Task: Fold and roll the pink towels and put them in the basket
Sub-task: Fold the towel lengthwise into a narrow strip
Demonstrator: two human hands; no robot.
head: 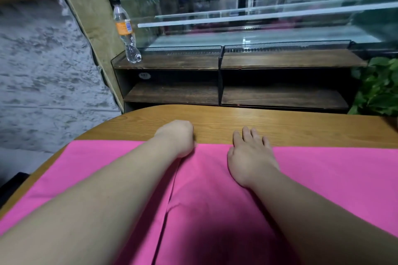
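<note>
A pink towel (pixel 323 170) lies spread flat across the wooden table (pixel 280 127), reaching past the right and bottom edges of the view. A crease or overlapping edge runs down its middle. My left hand (pixel 178 137) is at the towel's far edge with its fingers curled under and out of sight; whether they grip the edge is hidden. My right hand (pixel 249 155) lies flat with straight fingers on the far edge, its fingertips on the bare wood. No basket is in view.
Behind the table stands a dark two-tier wooden shelf (pixel 280 60) with a clear plastic bottle (pixel 127 32) on its left end. A glass case rises behind it. A leafy green plant (pixel 379 88) is at the right. Grey floor lies to the left.
</note>
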